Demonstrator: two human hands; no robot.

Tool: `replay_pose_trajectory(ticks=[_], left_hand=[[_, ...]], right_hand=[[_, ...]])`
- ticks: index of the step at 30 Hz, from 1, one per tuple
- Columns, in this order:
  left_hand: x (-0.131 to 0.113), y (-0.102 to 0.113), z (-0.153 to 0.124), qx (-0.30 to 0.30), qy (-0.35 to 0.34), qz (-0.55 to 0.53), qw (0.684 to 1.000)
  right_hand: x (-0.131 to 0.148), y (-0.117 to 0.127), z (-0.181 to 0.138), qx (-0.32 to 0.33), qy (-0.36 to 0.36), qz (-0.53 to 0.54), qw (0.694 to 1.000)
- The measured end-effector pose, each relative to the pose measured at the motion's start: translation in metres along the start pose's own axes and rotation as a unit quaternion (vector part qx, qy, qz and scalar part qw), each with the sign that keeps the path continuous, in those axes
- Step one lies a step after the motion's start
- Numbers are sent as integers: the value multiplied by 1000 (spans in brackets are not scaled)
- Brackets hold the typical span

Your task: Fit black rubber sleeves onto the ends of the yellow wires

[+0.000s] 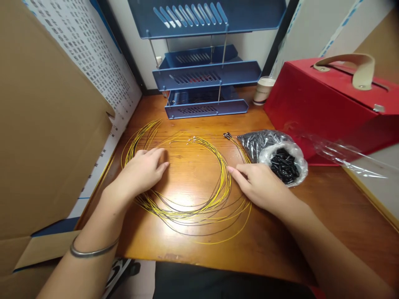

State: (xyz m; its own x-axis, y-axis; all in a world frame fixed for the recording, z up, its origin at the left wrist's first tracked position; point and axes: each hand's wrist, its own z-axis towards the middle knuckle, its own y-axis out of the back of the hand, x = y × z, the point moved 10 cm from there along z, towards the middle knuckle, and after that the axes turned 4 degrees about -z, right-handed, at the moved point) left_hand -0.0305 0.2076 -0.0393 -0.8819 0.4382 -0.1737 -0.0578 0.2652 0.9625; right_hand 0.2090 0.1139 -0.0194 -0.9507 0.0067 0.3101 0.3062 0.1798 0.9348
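Yellow-and-dark wires [222,179] coiled on the desk [190,178]: left hand [147,168] spread; right hand [258,182], grip unclear; light handling should prevent tangles.

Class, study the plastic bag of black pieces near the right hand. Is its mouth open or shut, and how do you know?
Open: the plastic bag's rim is spread wide, exposing black pieces inside.
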Motion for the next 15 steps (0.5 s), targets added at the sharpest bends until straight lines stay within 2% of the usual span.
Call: replay_pose_trajectory(ticks=[3, 5, 8, 11, 15], left_hand=[[30, -3, -5, 22, 80, 56, 995], [37, -1, -5, 29, 112, 68, 991], [30, 12, 3, -1, 142, 61, 988], [13, 25, 27, -40, 127, 38, 990], [3, 16, 69, 13, 84, -70, 994]], right_hand=[[1, -1, 0, 11, -1, -4, 1000], [1, -1, 0, 12, -1, -10, 1000], [1, -1, -1, 17, -7, -12, 1000], [1, -3, -1, 34, -12, -21, 999], [3, -5, -2, 54, -10, -65, 996]])
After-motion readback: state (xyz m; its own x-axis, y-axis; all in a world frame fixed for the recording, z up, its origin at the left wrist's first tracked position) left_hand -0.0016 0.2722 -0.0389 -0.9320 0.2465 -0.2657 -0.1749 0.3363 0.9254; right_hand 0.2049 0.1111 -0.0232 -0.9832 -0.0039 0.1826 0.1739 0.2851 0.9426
